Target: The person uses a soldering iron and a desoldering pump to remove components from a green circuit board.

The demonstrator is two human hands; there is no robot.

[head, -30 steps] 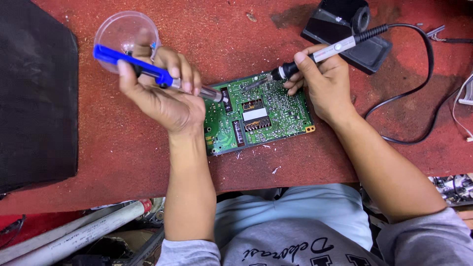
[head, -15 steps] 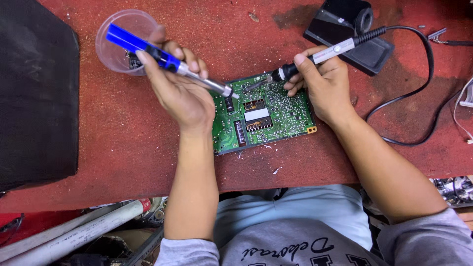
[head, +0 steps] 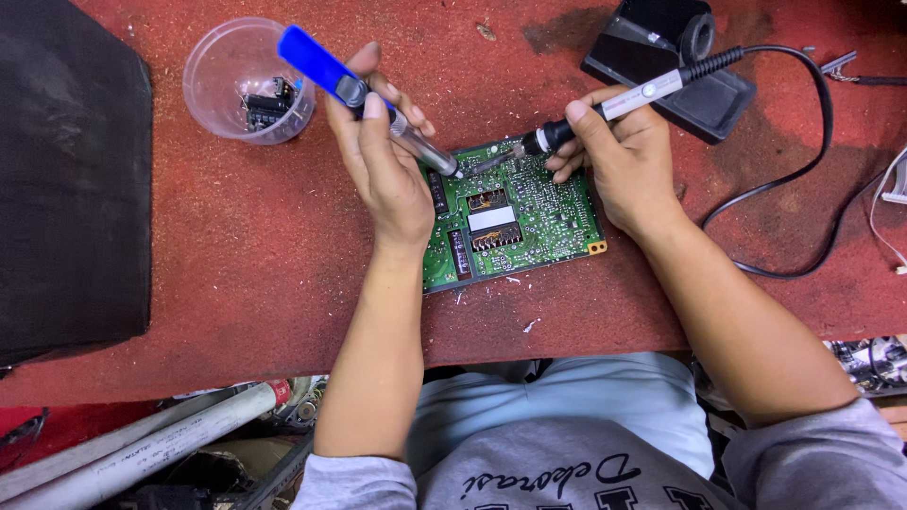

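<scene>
- Since the earlier frame your left hand (head: 383, 156) has tipped the blue-handled desoldering pump (head: 364, 99) a little steeper, and its metal nozzle now sits right at the upper left part of the green circuit board (head: 515, 217); your right hand (head: 619, 156) has stayed put.
- Your left palm covers the board's left edge, so you cannot see how far the board runs under it (the black parts there show only partly).
- Where the nozzle and the soldering iron (head: 624, 104) tip meet, the joint itself is too small to make out; the two tips are just beside each other.
- Your left grip is closed around the pump's barrel, thumb laid along its top.
- Your right grip is closed on the iron's black collar, its white handle pointing up and right, its black cable (head: 812, 142) looping off toward the right edge.
- The board lies flat on the red table (head: 236, 283), near the table's front edge, tilted slightly, with a white rectangle at its middle and an orange corner at lower right.
- A clear plastic cup (head: 241, 80) holding small dark parts stands well apart at upper left; what those parts are is hard to tell.
- A black iron stand (head: 680, 66) behind your right hand is cut off at the top.
</scene>
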